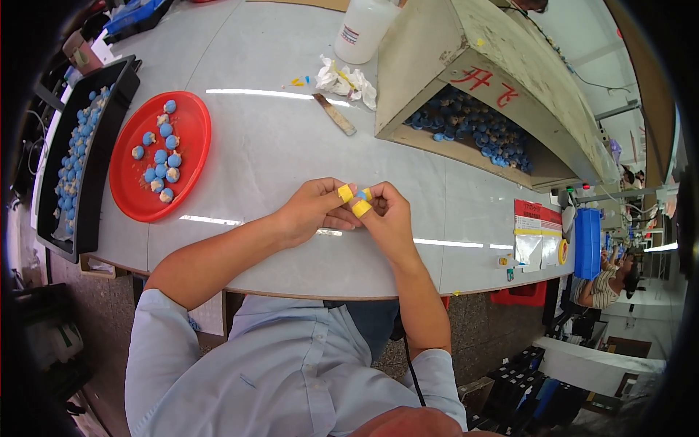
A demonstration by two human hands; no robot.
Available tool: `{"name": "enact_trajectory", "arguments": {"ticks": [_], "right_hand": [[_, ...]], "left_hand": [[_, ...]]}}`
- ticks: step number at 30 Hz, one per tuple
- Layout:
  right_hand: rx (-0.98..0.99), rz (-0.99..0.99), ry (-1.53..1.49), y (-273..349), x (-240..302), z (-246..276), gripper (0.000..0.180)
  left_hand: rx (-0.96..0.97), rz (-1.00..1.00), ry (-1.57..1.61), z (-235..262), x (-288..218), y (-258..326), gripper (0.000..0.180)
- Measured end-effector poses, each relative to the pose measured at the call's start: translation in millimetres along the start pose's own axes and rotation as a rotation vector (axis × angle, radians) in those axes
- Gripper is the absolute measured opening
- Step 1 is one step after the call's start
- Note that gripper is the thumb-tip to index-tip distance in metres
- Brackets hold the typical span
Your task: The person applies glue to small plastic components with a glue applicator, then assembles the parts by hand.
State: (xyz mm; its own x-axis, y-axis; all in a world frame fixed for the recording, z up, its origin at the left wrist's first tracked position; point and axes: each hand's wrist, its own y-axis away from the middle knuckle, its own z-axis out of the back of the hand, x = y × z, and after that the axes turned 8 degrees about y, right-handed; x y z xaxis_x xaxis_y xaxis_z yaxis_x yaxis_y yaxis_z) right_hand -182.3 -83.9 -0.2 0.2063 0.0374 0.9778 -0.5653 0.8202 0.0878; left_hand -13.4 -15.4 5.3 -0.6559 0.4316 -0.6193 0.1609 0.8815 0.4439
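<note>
Right hand (392, 222) has its thumb and index finger brought together in a pinch on a small blue piece (360, 196), with the other fingers bent in behind them. Left hand (314, 210) meets it from the other side, thumb and index finger nearly together beside the same piece, lower fingers curled loosely; whether its tips grip the piece or only steady it, I cannot tell. Yellow wraps (345, 193) cover fingertips on both hands. The piece sits between the two sets of fingertips, mostly hidden by them.

All this comes from the head view, looking down. Both bare forearms reach over the near edge of a glossy grey table (269, 146), and the hands are just above its surface.

Well to the left of the left hand lies a round red tray (145, 202) with a scatter of blue-and-cream balls (166, 130). Farther left, past the tray, is a long black bin (98, 156) filled with similar balls.

Beyond the hands, straight ahead, lie a worn flat stick (335, 114), then crumpled white paper (353, 84), and behind that a whitish plastic bottle (357, 33). Ahead and to the right of the right hand, a cream box (429, 65) opens toward the person, with a dark blue heap (473, 127) inside. Farther right of that hand are a red-and-white sheet (537, 218) and a blue bin (587, 244).
</note>
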Motion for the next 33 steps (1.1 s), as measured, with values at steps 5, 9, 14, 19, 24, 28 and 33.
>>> {"name": "enact_trajectory", "arguments": {"ticks": [5, 9, 14, 19, 24, 28, 33], "right_hand": [[0.038, -0.143, -0.198, 0, 6, 1, 0.021], [-0.021, -0.085, -0.045, -2, -13, -7, 0.025], [-0.120, 0.030, 0.053, 0, -18, -17, 0.028], [-0.143, 0.030, 0.073, 4, -12, -20, 0.025], [-0.147, 0.064, 0.101, 5, -14, -20, 0.023], [-0.159, 0.097, 0.129, 5, -11, -19, 0.022], [-0.173, 0.106, 0.162, 5, -11, -20, 0.021]], "left_hand": [[-0.040, -0.050, -0.011, 3, 7, -4, 0.026], [-0.048, -0.116, -0.012, 2, 13, -7, 0.022], [-0.017, -0.178, -0.007, 7, 20, -9, 0.015], [0.004, -0.214, 0.003, 6, 23, -9, 0.012], [-0.010, -0.230, -0.051, 2, 24, -8, 0.011], [-0.011, -0.233, -0.030, 3, 24, -8, 0.012], [-0.017, -0.229, -0.052, 1, 23, -8, 0.011]]}}
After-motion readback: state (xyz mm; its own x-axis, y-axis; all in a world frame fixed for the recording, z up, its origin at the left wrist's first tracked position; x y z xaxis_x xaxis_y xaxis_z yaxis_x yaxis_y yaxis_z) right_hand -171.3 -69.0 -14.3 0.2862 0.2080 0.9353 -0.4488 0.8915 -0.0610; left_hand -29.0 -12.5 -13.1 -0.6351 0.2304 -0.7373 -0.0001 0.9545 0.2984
